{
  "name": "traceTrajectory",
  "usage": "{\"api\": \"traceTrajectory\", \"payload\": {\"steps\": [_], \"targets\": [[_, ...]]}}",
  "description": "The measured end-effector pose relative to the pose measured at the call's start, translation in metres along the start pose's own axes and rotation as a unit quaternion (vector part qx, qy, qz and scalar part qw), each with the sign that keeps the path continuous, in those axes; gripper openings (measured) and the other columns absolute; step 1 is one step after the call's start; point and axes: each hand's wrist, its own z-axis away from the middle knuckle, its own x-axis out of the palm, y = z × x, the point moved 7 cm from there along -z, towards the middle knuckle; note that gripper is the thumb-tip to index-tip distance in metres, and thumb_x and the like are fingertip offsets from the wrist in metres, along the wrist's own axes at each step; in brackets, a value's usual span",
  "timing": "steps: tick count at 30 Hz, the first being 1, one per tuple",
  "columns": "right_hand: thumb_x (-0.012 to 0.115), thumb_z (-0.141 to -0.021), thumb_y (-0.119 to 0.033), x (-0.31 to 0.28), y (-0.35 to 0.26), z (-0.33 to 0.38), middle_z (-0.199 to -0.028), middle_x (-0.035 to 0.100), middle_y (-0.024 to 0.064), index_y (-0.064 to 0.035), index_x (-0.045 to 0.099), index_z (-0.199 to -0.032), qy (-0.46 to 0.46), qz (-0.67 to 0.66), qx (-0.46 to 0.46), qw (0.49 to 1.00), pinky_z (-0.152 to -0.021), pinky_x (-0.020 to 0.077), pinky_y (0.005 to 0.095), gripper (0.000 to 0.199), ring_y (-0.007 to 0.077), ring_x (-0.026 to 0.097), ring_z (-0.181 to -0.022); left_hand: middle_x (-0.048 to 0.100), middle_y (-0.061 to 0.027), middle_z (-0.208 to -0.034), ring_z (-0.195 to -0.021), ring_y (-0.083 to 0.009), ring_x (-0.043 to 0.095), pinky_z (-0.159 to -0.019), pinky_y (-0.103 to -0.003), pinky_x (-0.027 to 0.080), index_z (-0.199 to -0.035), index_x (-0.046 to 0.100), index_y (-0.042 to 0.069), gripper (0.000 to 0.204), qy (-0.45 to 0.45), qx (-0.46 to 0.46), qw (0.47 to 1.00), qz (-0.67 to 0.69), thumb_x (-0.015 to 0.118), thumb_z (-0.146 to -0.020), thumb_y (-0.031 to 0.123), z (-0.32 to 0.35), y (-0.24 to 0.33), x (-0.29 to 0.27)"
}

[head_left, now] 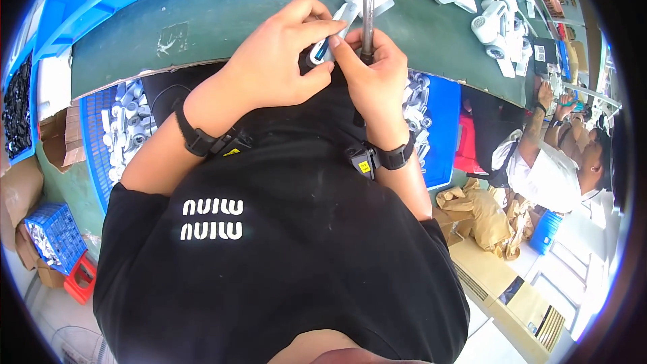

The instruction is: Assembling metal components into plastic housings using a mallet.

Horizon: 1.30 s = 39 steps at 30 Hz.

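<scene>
Black cloth of the shirt (pixel 283 256) fills the near half of my view, with 2 rows of white letters on it, and both forearms rise out of it toward the far side, each with a black wrist strap. At the near edge of the green table (pixel 222 20) my left hand (pixel 276 61) is curled around a small dark part with a blue tip (pixel 319 52), thumb and first finger pinching it while the other fingers wrap over the top. My right hand (pixel 377 84) is clenched around the black grip of a hammer (pixel 368 7), whose steel shaft runs away from me to a head with a yellow cap lying on the far part of the table; the right thumb touches the small part just beside the left fingers. A white plastic piece (pixel 350 10) lies on the table just beyond the hands, partly hidden by them. Far right on the table sits a cluster of white plastic housings (pixel 488 17). Under the table edge, a blue crate (pixel 101 135) of small white parts stands on the left and a blue bin (pixel 438 128) of grey parts on the right. Further right, another person (pixel 559 168) in a white shirt works at the same table.
</scene>
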Motion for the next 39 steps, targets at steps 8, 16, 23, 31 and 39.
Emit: {"api": "traceTrajectory", "payload": {"steps": [8, 16, 23, 31, 39], "targets": [[0.073, -0.106, -0.009, -0.025, 0.0, 0.007, -0.083, 0.073, 0.0003, -0.0004, 0.067, -0.107, 0.048, -0.115, -0.006, 0.992, -0.063, 0.0448, 0.0208, 0.01, 0.0026, 0.057, -0.068, 0.068, -0.016, -0.131, -0.115, -0.0334, 0.069, -0.103, -0.041, 0.056, -0.129, 0.072, 0.002, 0.048, -0.021, 0.099, 0.991, -0.091, 0.059, -0.087, -0.016, -0.038, -0.007, -0.008], [0.073, -0.109, -0.014, -0.06, 0.009, 0.019, -0.078, 0.068, -0.0002, -0.0017, 0.073, -0.114, 0.073, -0.154, 0.027, 0.985, -0.048, 0.0363, 0.0204, 0.013, 0.0029, 0.051, -0.056, 0.067, -0.0035, -0.148, -0.157, -0.0262, 0.044, -0.122, -0.069, 0.03, -0.112, 0.078, 0.02, 0.021, -0.005, 0.443, 0.849, -0.287, 0.069, -0.094, 0.014, -0.064, 0.016, 0.013], [0.073, -0.108, -0.013, -0.074, 0.008, 0.013, -0.083, 0.069, -0.0015, -0.0014, 0.074, -0.12, 0.036, -0.141, 0.006, 0.989, -0.051, 0.0381, 0.0198, 0.017, 0.0021, 0.05, -0.058, 0.077, -0.0066, -0.109, -0.112, -0.0276, 0.07, -0.119, -0.052, 0.044, -0.116, 0.077, 0.008, 0.027, -0.198, 0.158, 0.928, -0.272, 0.082, -0.091, 0.016, -0.049, 0.015, 0.021], [0.075, -0.105, -0.011, -0.042, -0.009, -0.008, -0.079, 0.069, -0.0039, 0.0004, 0.08, -0.116, -0.049, 0.004, -0.007, 0.999, -0.064, 0.0431, 0.0219, 0.016, 0.0035, 0.057, -0.069, 0.075, -0.0077, -0.1, -0.105, -0.0305, 0.069, -0.095, -0.043, 0.051, -0.113, 0.077, 0.008, 0.033, -0.119, 0.049, 0.956, -0.264, 0.087, -0.087, 0.026, -0.026, -0.005, -0.014], [0.079, -0.101, -0.016, -0.015, -0.012, -0.031, -0.069, 0.06, -0.0075, -0.0028, 0.083, -0.107, -0.081, 0.06, -0.021, 0.995, -0.059, 0.0388, 0.0244, 0.015, 0.0019, 0.048, -0.065, 0.076, -0.0099, -0.103, -0.103, -0.0338, 0.07, -0.093, -0.043, 0.054, -0.108, 0.075, 0.005, 0.033, -0.026, 0.056, 0.976, -0.207, 0.091, -0.084, 0.022, -0.018, -0.005, -0.034]]}}
